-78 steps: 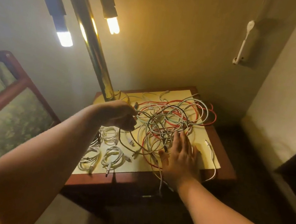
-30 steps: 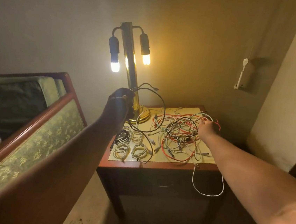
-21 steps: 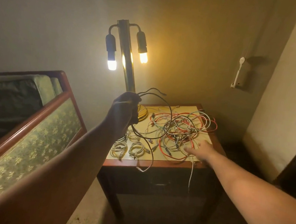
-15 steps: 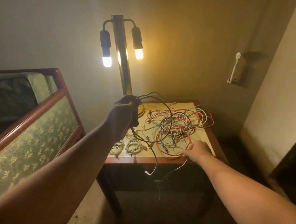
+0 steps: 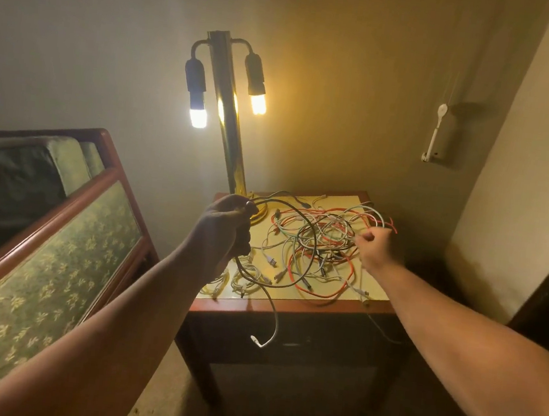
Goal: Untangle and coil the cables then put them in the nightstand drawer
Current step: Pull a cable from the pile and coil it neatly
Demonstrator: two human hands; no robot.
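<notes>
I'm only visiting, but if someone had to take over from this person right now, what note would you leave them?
Left hand: grips a dark cable in a loose loop, its plug end hanging in front of the nightstand.
Right hand: fingers curled, apparently pinching a strand at the right edge of the tangle.
Done: a few coiled cables lie at the tabletop's front left.
Left: coil the dark cable, free the tangle, then open the drawer, which looks shut, and stow everything.
</notes>
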